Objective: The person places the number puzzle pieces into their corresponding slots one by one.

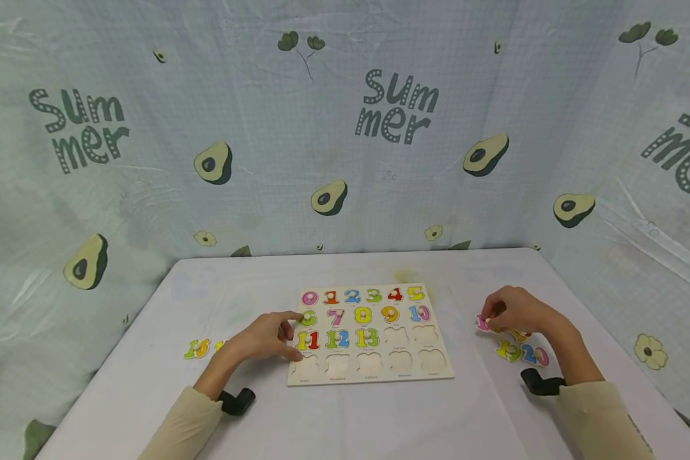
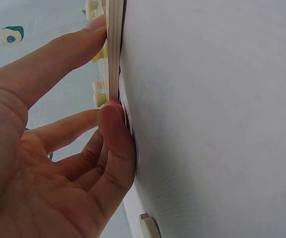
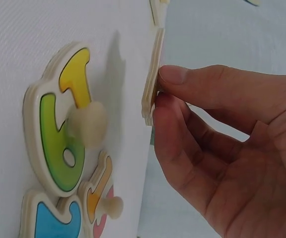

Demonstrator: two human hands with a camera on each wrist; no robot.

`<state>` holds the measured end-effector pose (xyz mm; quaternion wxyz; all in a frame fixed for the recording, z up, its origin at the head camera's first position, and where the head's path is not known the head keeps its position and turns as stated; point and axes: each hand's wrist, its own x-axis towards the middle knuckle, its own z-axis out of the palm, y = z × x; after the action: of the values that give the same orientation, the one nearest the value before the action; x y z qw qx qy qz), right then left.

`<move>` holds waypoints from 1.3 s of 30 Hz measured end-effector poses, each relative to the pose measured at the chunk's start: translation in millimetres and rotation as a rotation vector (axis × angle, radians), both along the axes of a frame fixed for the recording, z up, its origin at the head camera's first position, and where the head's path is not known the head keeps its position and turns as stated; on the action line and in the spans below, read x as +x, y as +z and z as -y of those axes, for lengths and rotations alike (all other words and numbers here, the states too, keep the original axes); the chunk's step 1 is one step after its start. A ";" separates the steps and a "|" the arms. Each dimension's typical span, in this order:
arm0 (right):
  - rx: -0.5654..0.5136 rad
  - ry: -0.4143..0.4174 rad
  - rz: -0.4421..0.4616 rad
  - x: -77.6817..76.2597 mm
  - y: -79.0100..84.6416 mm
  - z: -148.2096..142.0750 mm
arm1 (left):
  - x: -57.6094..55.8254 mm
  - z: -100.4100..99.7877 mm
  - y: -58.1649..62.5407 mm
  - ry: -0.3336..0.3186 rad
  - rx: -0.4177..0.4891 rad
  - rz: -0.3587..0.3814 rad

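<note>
My left hand [image 1: 267, 335] spans the left edge of a wooden number puzzle board [image 1: 374, 378]. Its thumb and fingers touch that edge, seen side-on as layered wood [image 2: 114, 54] in the left wrist view. Pieces 0 to 13 fill the upper recesses, each with a small knob. To the right of the board, my right hand [image 1: 514, 308] pinches a number piece [image 3: 153, 82] between thumb and fingertips. Pink shows on this piece [image 1: 482, 323] in the head view; its number is hidden. It is tilted edge-on in the right wrist view, close to other pieces.
Near the right hand lie a yellow-and-green number piece [image 1: 508, 351], a blue-and-pink 20 [image 1: 535, 356] and a partly covered orange piece [image 1: 519, 335]. A 16 [image 1: 197, 348] lies left of the board, beside another piece partly behind the left wrist. Printed cloth walls [image 1: 264, 217] enclose the white table.
</note>
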<state>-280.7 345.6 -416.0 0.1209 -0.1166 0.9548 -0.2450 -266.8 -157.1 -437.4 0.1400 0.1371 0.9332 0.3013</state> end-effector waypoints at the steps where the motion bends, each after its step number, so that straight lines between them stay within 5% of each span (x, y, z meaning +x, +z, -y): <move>1: -0.002 0.003 -0.005 -0.1 0.7 1.3 | 0.1 0.3 0.0 -0.001 0.000 -0.001; 25: -0.045 0.053 -0.049 4.8 12.0 34.9 | -0.6 -2.6 -0.6 -0.032 0.018 0.023; 39: -0.027 0.187 -0.087 -7.5 10.7 88.5 | 0.2 1.3 -1.5 -0.022 0.002 0.017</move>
<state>-288.2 257.1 -405.2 0.1000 -0.2172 0.9407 -0.2405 -266.7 -158.4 -438.9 0.1511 0.1451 0.9300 0.3020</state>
